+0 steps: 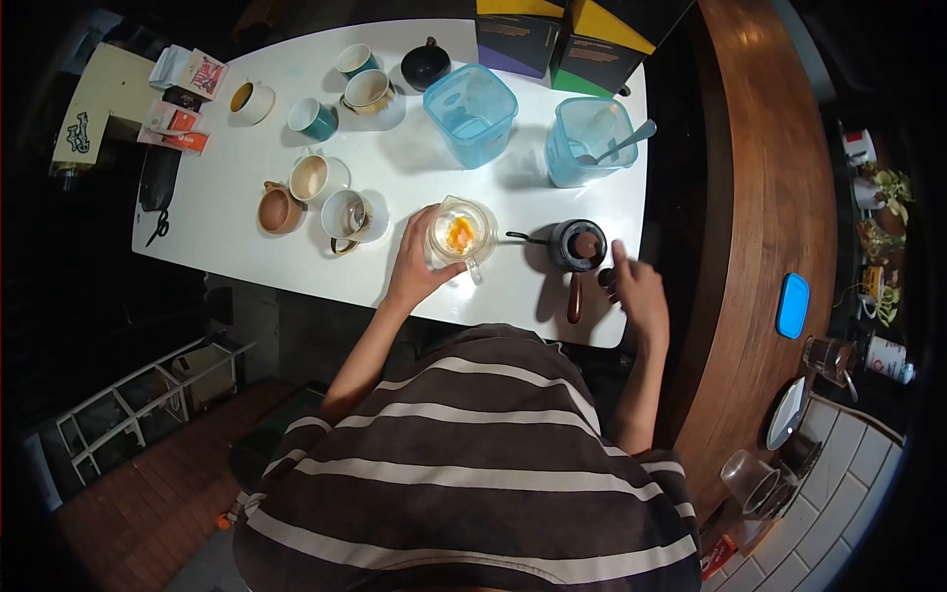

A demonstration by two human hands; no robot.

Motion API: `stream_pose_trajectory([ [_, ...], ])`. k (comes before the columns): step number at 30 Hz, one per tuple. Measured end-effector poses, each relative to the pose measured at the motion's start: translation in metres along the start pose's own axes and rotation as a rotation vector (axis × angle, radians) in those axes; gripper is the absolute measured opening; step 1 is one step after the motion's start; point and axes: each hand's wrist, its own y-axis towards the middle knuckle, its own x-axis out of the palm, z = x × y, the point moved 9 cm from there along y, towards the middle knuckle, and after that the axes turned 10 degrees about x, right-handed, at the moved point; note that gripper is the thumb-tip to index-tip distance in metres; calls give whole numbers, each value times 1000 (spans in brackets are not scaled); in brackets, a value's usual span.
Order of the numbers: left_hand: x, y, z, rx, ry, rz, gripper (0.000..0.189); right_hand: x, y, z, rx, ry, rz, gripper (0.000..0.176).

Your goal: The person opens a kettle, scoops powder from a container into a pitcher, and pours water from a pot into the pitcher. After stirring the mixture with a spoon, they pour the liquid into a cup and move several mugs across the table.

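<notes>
My left hand (416, 259) is curved around a clear glass jug (480, 240), thumb at its near side. Inside lies an orange-yellow and whitish content (461, 235) that looks like egg yolk. To the right sits a small round black vessel (565, 259) with a reddish-brown wooden handle (575, 301) pointing toward me. A brown round piece (587, 246) shows at its top, and a thin dark handle (528, 238) sticks out to its left. My right hand (639, 288) is beside this vessel, fingers curled around a small dark thing, largely hidden.
Several cups and mugs (318, 179) stand on the white table (237, 202). Behind are two translucent blue containers (472, 116), one holding a spoon (631, 141), and dark boxes (604, 49). A wooden counter (752, 197) with a blue lid (793, 306) runs along the right.
</notes>
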Motion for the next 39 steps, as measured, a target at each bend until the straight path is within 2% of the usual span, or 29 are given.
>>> stream_pose_trajectory([
  [4,2,1,0,13,-26,-4,99,65,-3,31,66,309,-345,78],
  [5,2,2,0,18,-21,-16,100,68,-4,35,75,320,-339,78],
  [7,1,6,0,28,-21,-37,101,84,-22,13,72,602,-517,78],
  [10,-1,11,-2,50,-13,-63,103,88,-31,11,179,727,-486,75],
  [16,1,9,-5,114,54,-68,104,99,-20,18,263,907,-407,65],
  [20,-1,10,-6,121,57,-65,106,96,-19,18,244,854,-284,62],
  [25,-4,7,-6,111,1,-52,112,99,-25,17,233,894,-263,62],
  [30,-10,-2,-11,178,-165,54,117,98,-37,14,230,968,-222,63],
  [39,0,10,-4,236,-160,-145,110,57,-85,-37,50,806,124,61],
])
